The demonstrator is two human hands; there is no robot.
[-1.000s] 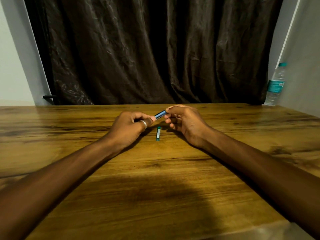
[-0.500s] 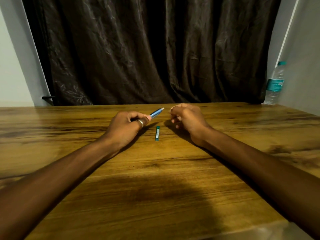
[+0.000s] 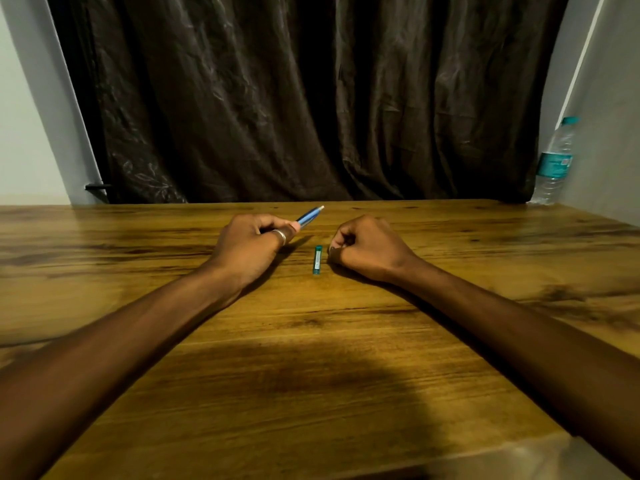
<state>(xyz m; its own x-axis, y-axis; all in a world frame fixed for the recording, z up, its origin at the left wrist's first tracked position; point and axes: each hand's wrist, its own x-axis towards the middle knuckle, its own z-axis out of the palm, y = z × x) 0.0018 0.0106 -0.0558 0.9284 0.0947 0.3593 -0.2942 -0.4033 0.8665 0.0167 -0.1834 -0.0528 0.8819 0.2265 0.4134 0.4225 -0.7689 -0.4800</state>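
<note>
My left hand point(image 3: 254, 245) rests on the wooden table point(image 3: 311, 358) and grips a blue pen-like stick point(image 3: 310, 215), whose pale tip points up and to the right. A ring sits on one finger of that hand. A small green tube point(image 3: 317, 259) lies flat on the table between my hands. My right hand point(image 3: 367, 249) sits just right of the tube with its fingers curled into a loose fist. Its fingertips are close to the tube without clearly touching it. Nothing shows inside that fist.
A dark curtain point(image 3: 311, 98) hangs behind the table's far edge. A clear water bottle with a teal label point(image 3: 554, 164) stands at the far right corner by the wall. Both forearms lie across the table toward me.
My right hand let go of the blue stick's tip, drew away to the right and came down beside the green tube. My left hand kept its grip on the stick.
</note>
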